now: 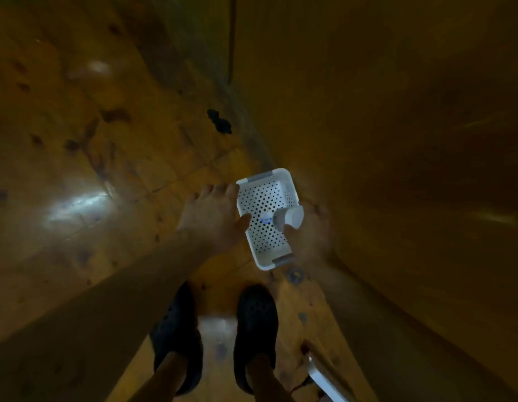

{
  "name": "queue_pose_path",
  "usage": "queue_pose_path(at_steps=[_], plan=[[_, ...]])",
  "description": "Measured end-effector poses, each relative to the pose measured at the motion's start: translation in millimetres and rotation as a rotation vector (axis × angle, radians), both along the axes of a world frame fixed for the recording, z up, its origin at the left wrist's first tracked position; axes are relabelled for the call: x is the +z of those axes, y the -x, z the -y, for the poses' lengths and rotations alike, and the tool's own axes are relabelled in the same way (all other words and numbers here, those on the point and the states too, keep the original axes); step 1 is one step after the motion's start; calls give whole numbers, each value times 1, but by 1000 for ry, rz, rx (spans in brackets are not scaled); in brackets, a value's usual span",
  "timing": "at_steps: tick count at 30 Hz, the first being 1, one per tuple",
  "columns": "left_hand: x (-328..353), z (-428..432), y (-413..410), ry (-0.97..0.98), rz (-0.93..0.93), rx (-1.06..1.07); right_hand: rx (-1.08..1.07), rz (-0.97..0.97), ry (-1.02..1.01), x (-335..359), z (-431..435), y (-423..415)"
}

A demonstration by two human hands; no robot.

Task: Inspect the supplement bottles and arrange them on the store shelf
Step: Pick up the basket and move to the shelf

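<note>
White bottle (291,217) at the right edge of the white perforated basket (262,195), blurred right hand (314,230) curled round it, left hand (212,217) gripping the basket's left rim, wooden floor (78,158) below.

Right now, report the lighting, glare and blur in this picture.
Head view: dim and yellow-brown overall; glare patches on the glossy floor at left; the white basket is the brightest, sharpest thing; the right hand with the bottle is smeared by motion blur; the left hand at the basket's edge is clearer; the dark shoes nearly vanish in shadow.
</note>
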State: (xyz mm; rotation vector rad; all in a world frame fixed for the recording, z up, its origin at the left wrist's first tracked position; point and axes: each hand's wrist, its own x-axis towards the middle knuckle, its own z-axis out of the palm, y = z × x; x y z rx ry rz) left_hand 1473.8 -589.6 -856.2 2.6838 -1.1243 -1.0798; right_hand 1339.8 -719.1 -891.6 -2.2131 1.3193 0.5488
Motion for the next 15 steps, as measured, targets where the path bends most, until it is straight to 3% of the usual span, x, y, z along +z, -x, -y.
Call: queue_pose_path(at_steps=[7,15], plan=[[-106,13,-9,51,90,-67,317,-67,216,-106,20,-23],[-150,14,-11,143,93,-64,533,-38,454,-170,30,-28]])
